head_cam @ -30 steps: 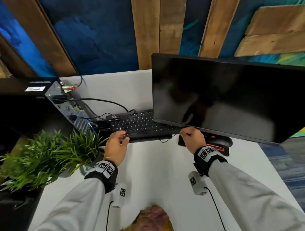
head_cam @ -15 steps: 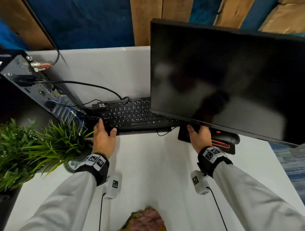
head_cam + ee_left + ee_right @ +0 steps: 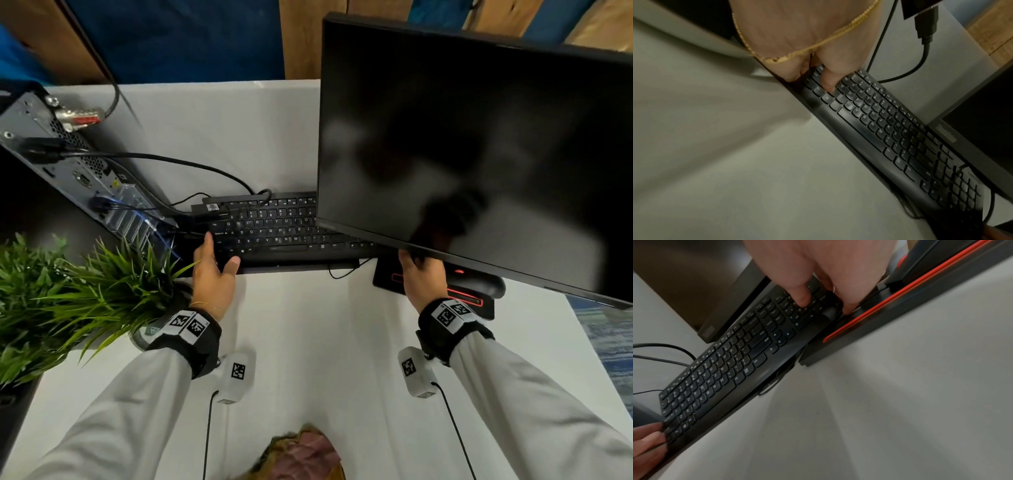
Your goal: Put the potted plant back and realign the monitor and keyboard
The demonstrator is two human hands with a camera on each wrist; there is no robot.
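White table [image 3: 308, 342]; blue wall [image 3: 178, 37], wood planks [image 3: 301, 37].

Matt black plastic keyboard [image 3: 274, 236] with slightly shiny keys lies on a smooth, matt white table [image 3: 308, 342]. The monitor [image 3: 479, 154] screen is glossy black. The computer case [image 3: 68, 164] shows bare grey metal. Rough wooden planks [image 3: 298, 37] behind.

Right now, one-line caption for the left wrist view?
Left hand grips the left end of a black keyboard on a white table, monitor behind.
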